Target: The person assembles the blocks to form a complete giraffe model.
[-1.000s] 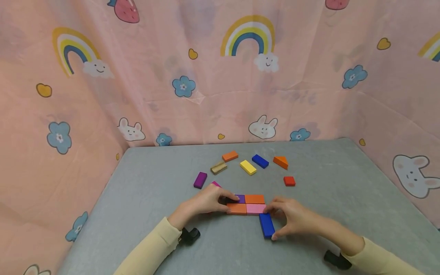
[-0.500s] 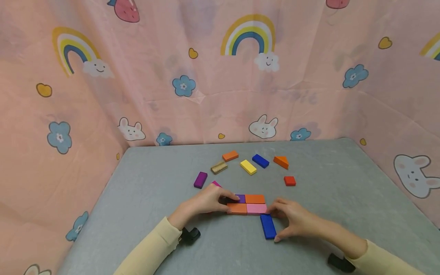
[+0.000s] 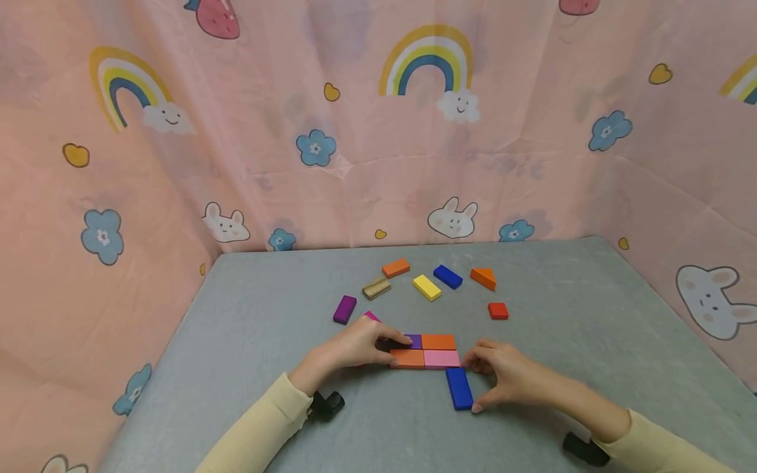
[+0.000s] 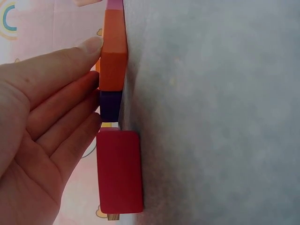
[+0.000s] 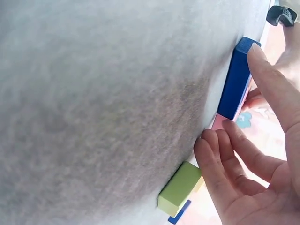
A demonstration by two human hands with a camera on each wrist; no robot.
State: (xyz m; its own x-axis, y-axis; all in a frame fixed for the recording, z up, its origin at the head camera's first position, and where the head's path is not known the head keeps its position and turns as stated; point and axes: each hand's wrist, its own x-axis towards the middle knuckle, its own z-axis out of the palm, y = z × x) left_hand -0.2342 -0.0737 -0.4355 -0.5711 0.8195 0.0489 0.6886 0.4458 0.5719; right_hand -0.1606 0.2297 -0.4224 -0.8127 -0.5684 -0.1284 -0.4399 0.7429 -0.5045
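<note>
In the head view, my left hand (image 3: 355, 345) reaches over joined flat blocks: a purple one (image 3: 416, 341), two orange ones (image 3: 439, 342) and a pink one (image 3: 441, 359). Its thumb touches the near orange block (image 4: 114, 47), while its fingers extend alongside the stack. My right hand (image 3: 511, 374) spans a blue block (image 3: 459, 389) that lies below the pink block's right end. In the right wrist view, that thumb touches the blue block's near end (image 5: 235, 79), and a curled index fingertip sits by its far end, close to the pink block (image 5: 219, 123).
Loose blocks lie farther back on the grey table (image 3: 266, 289): purple (image 3: 345, 309), gold (image 3: 376, 288), yellow (image 3: 427, 288), an orange triangle (image 3: 483, 279) and red (image 3: 498, 311). A red block (image 4: 119, 171) lies near my left hand, a green block (image 5: 179, 189) near my right.
My right fingertips have slid slightly right, uncovering the pink block's right end. The blue block shifts very little. My left hand stays in place.
</note>
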